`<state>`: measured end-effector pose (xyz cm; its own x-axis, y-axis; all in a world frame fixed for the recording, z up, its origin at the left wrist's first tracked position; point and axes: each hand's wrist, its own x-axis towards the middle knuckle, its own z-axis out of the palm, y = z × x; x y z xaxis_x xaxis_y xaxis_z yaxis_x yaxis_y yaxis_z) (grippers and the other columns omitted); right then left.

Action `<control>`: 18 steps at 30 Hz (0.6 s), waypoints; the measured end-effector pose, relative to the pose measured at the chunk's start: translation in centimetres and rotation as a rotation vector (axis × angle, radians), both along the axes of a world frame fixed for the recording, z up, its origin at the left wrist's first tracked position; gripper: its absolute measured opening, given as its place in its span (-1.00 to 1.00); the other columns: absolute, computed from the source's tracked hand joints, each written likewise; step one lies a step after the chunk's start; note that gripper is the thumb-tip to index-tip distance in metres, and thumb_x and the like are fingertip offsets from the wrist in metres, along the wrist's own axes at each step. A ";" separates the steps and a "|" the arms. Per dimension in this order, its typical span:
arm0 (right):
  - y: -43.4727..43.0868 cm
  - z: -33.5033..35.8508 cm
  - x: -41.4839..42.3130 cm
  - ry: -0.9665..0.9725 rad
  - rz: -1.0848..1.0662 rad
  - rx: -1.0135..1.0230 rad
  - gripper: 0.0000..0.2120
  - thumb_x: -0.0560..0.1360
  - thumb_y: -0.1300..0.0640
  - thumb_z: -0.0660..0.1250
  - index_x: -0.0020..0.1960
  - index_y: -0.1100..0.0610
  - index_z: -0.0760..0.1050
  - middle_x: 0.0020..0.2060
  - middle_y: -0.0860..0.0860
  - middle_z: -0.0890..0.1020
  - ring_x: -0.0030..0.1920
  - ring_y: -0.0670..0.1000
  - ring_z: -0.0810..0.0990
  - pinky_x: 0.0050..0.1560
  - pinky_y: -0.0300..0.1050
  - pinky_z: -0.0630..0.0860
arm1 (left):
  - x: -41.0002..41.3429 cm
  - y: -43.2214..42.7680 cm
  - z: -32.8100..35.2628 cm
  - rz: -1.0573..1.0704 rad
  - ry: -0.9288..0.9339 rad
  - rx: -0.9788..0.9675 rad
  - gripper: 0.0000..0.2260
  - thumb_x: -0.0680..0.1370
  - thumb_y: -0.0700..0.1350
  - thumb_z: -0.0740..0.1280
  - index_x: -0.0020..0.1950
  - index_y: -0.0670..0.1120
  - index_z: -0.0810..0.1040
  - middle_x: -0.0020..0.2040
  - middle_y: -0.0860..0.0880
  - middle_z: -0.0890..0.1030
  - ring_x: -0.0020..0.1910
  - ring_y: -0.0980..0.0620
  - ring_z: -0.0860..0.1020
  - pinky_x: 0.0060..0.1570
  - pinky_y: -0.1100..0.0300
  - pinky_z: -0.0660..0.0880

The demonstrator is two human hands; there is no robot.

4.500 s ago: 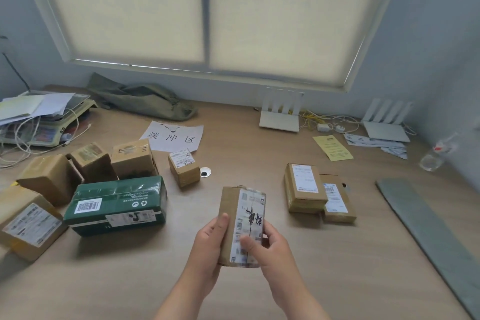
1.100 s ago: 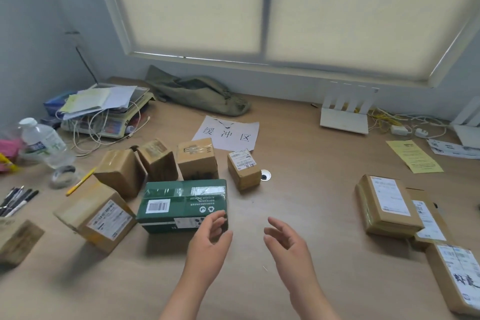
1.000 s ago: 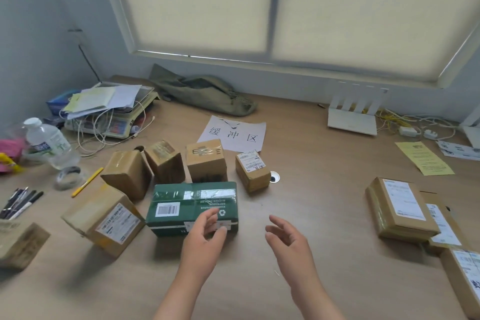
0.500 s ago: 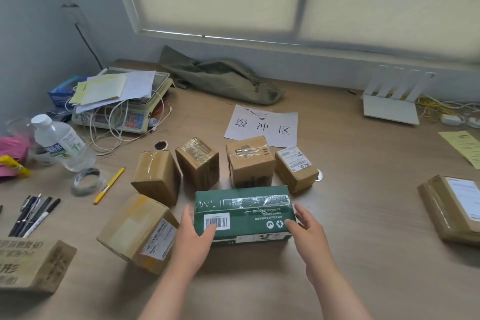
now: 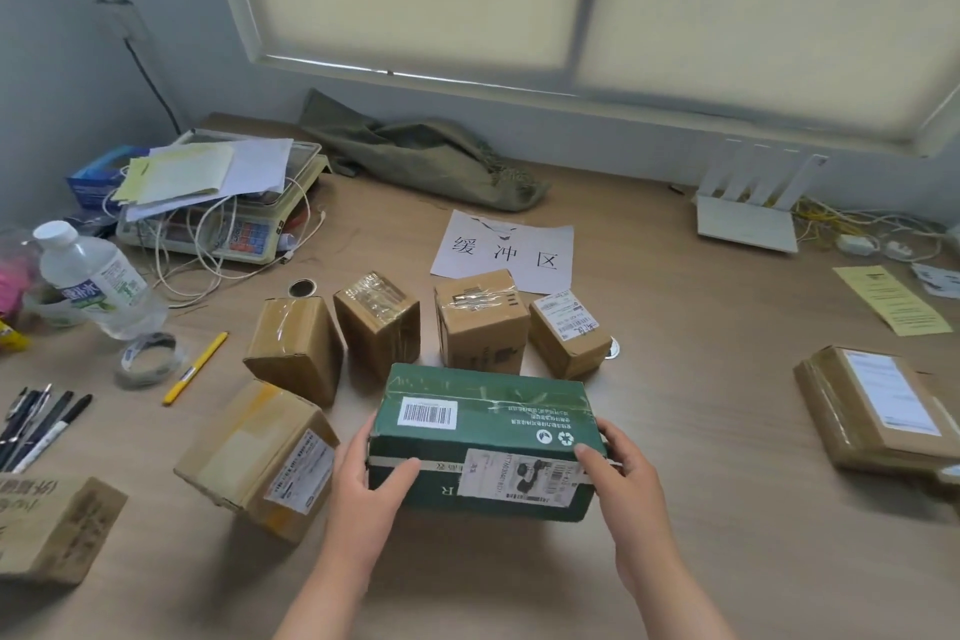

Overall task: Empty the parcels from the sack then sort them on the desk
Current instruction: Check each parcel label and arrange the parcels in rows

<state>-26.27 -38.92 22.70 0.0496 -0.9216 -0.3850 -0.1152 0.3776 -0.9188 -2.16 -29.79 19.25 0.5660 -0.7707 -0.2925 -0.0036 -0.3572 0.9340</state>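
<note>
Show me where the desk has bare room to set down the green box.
Bare desk lies between the green box and the flat parcels at right, and between the sack and the router. Left is crowded: brown parcels, bottle, pens.

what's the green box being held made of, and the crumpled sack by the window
Green rectangular box: likely printed cardboard, matt, judging by its creased edges; glossy clear tape and paper labels on it. Crumpled olive sack: seems woven cloth, dull, slumped in soft folds.
</note>
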 end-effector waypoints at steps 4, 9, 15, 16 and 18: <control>0.3 2.5 -3.0 -0.089 0.015 -0.088 -0.71 0.55 0.20 0.41 0.25 0.02 0.53 0.04 0.13 0.69 -0.11 -0.08 0.72 -0.27 -0.29 0.58 | -1.5 -0.7 3.1 0.029 0.047 -0.140 -0.53 0.49 0.03 0.47 0.35 0.29 0.45 0.27 0.07 0.49 0.20 0.00 0.58 -0.01 0.00 0.67; 0.2 5.9 -7.1 -0.239 0.138 -0.170 -0.45 0.32 0.01 0.55 0.23 -0.06 0.41 0.16 0.07 0.66 0.22 0.13 0.63 0.07 -0.01 0.60 | -4.8 -1.6 7.6 0.055 0.099 -0.234 -0.72 0.49 0.20 0.43 0.17 0.39 0.50 0.21 0.06 0.60 0.17 -0.02 0.62 0.03 -0.06 0.66; -0.3 8.7 -11.7 -0.325 0.268 -0.202 -0.21 0.22 -0.09 0.57 0.38 -0.32 0.35 0.33 -0.04 0.60 0.30 0.10 0.59 0.13 0.03 0.57 | -8.0 -2.2 10.2 -0.011 0.157 -0.201 -0.89 0.65 0.06 0.25 0.16 0.25 0.45 0.12 0.00 0.66 0.15 -0.03 0.60 0.01 0.01 0.55; -0.3 9.0 -12.3 -0.328 0.266 -0.204 -0.24 0.26 -0.07 0.51 0.42 -0.30 0.34 0.36 -0.04 0.57 0.31 0.10 0.59 0.16 0.06 0.56 | -8.4 -2.2 10.3 -0.044 0.188 -0.200 -0.86 0.65 0.05 0.24 0.19 0.26 0.46 0.14 0.01 0.67 0.18 -0.03 0.59 0.10 -0.02 0.50; -0.3 9.5 -13.4 -0.326 0.278 -0.186 -0.26 0.32 -0.08 0.43 0.47 -0.27 0.31 0.37 -0.02 0.56 0.31 0.10 0.59 0.20 0.14 0.55 | -9.3 -2.1 10.8 -0.104 0.261 -0.207 -0.73 0.57 0.11 0.32 0.26 0.32 0.49 0.18 0.10 0.66 0.24 0.01 0.54 0.24 -0.09 0.42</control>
<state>-39.65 -39.18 32.22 0.3957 -0.9080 -0.1374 0.1177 0.1985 -0.9730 -11.47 -31.91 30.09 0.4083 -0.8784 -0.2486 0.2189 -0.1702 0.9608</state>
